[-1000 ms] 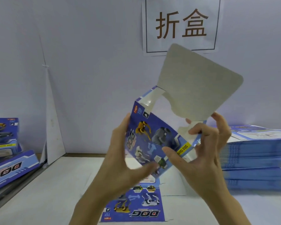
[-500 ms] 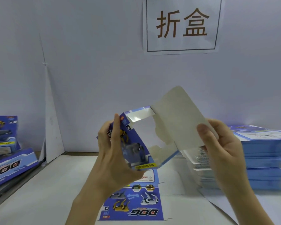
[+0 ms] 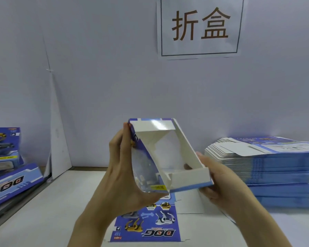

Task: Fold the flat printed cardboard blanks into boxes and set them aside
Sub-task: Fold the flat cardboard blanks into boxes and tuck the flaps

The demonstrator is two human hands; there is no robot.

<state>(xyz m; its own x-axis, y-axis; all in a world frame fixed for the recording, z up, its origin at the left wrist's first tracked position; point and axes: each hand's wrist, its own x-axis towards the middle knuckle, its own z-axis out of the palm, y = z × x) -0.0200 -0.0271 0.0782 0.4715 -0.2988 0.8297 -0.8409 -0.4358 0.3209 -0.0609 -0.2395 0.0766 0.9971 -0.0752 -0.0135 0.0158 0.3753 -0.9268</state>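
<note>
Nearest the person, below both hands, one flat blank (image 3: pixel 146 223) is lying printed side up on the table (image 3: pixel 43 220), not yet touched. Above it, the left hand (image 3: pixel 125 172) is gripping the printed side wall of a half-formed box (image 3: pixel 185 150), with the thumb tucked under the near lower corner and the fingers running up the wall. The right hand (image 3: pixel 221 184) is holding the near end of the same box, its fingers wrapping behind and under the short end panel. The box is hanging in the air between the two hands. Its walls are already standing square and its white inside is facing the camera, but it is looking open on this side, so by judgement some closing or tucking is still waiting.

Just beyond the right hand, a tall stack of blanks (image 3: pixel 275 175) is sitting on the table, which is suggesting that most of the job is still ahead. Well off to the left of the left hand, a few finished boxes (image 3: pixel 12 182) are resting together, set aside. Farthest back, above the hands, a paper sign (image 3: pixel 200 27) is hanging on the wall.
</note>
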